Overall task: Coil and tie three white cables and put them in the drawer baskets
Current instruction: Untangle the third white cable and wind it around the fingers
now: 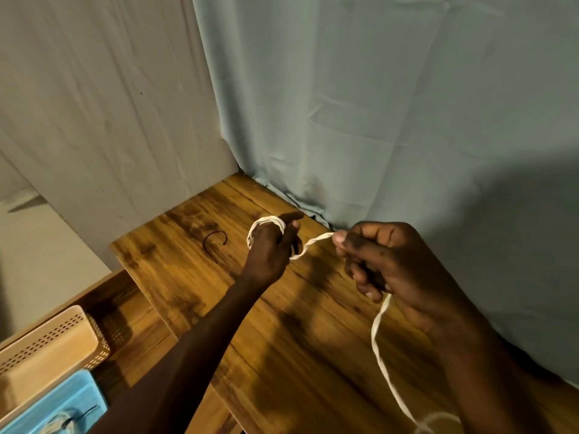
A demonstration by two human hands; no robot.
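A white cable is wound in loops around the fingers of my left hand, held above the wooden tabletop. From there it runs right to my right hand, which pinches it between thumb and forefinger. The loose end hangs from under that hand down to the bottom edge of the view. At lower left an open drawer holds a beige perforated basket and a blue basket. A coiled white cable with a dark tie lies in the blue basket.
A dark curved tie lies on the wooden tabletop left of my left hand. A grey-green cloth hangs behind and to the right of the table, a pale cloth on the left.
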